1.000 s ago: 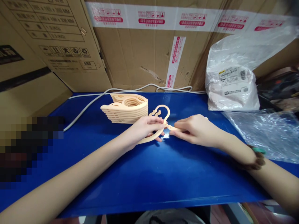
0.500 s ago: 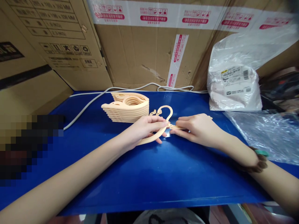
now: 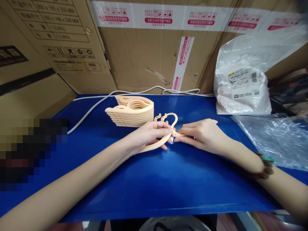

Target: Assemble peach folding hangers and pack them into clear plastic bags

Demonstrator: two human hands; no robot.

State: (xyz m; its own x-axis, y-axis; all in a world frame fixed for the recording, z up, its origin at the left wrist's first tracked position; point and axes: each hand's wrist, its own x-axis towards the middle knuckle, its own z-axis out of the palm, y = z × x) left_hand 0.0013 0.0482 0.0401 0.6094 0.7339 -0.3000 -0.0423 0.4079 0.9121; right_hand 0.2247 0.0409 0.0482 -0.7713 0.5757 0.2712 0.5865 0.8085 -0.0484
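Between my two hands is a peach plastic folding clothes hanger (image 3: 157, 146), its hook curving up above my left fingers. My left hand (image 3: 154, 132) is closed on one arm of it close to the centre joint, thumb on top and the lower fingers loosely spread beneath. The other arm lies in the closed grip of my right hand (image 3: 202, 136), and its tip pokes out beyond the knuckles. Right behind my left hand, a stack of matching folded hangers (image 3: 131, 116) rests on the blue tabletop (image 3: 154, 183). Small hook-shaped ends show beside that stack, partly hidden by my fingers.
Cardboard boxes (image 3: 141, 61) wall off the back and left. A white cable (image 3: 89, 110) runs along the table's rear. At the back right stand a white plastic parcel bag (image 3: 240, 93) and a crumpled clear plastic sheet (image 3: 276, 138). A blurred-out dark object (image 3: 31, 150) is at left.
The hanger's hook has tipped slightly lower, and its joint has turned a little. My right fingers have shifted slightly left towards the joint. Both hands keep their hold.
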